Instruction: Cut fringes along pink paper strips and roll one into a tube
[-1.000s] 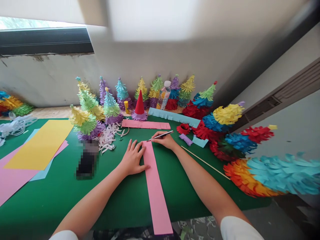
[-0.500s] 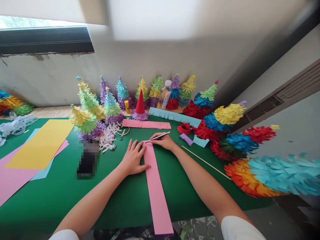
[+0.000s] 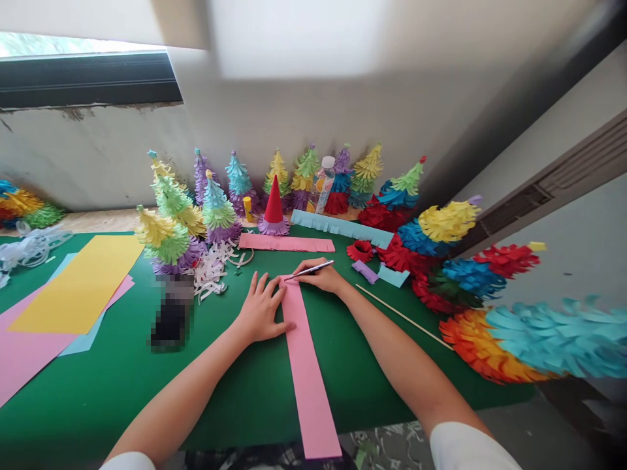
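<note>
A long pink paper strip [image 3: 311, 385] lies lengthwise before me, its near end reaching past the table's front edge. My left hand [image 3: 262, 310] rests flat with fingers spread, its fingertips and thumb on the strip's left side near the far end. In my right hand [image 3: 317, 277] is a pen [image 3: 313, 268], held in a writing grip with its tip at the strip's far end. Just beyond lies a fringed pink strip [image 3: 289, 243]. Behind that stands a red paper cone [image 3: 274, 203] with a purple fringe round its base.
Several fringed paper trees [image 3: 219, 207] line the back and right. A bottle [image 3: 323, 186], a glue stick [image 3: 247, 209] and a blue fringed strip [image 3: 343, 227] are at the back. Coloured sheets [image 3: 81, 287], a blurred dark object [image 3: 169, 320] and paper scraps [image 3: 210, 271] lie left; a thin stick [image 3: 401, 314] lies right.
Both hands, the pen and the pink strip hold nearly the same places. The view has shifted very slightly.
</note>
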Demonstrator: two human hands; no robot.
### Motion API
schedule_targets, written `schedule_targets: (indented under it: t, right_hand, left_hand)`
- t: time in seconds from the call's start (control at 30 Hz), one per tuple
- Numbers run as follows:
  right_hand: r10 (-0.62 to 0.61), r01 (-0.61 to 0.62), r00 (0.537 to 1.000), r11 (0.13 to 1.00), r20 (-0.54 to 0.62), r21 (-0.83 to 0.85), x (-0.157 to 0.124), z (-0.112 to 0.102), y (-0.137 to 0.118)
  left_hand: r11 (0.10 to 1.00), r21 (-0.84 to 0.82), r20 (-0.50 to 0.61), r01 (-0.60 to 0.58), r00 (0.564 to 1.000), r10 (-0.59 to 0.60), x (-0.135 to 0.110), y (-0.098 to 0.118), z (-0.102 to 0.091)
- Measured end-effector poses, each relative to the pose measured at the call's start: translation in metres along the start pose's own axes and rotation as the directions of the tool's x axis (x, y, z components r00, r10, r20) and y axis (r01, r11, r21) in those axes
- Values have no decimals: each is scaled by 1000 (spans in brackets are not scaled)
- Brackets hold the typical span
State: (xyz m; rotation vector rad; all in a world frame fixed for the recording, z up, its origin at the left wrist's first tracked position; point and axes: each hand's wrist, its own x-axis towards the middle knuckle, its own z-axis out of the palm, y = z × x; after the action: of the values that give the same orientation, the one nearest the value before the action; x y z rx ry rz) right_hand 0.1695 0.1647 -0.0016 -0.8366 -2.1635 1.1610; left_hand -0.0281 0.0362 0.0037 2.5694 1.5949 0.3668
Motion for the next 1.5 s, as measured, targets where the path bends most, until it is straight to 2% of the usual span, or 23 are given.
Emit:
schedule_targets:
  t: [0.83, 1.17, 1.4, 1.5]
  right_hand:
    - [47, -47, 999, 999, 8, -9, -10, -22, 2]
    - [66, -67, 998, 997, 19, 44, -12, -28, 13]
    - [136, -133, 991, 984, -16, 114, -18, -40, 16]
    - [162, -147, 983, 974, -80, 169, -18, -36, 14]
  left_hand:
    - [1000, 25, 12, 17, 1000, -17, -1, 0, -2]
    - [1000, 18, -15, 3, 1000, -3, -2, -1, 2]
    - [1000, 17, -5, 8, 1000, -8, -4, -1, 4]
    - [1000, 9, -5, 10, 1000, -10, -4, 0, 3]
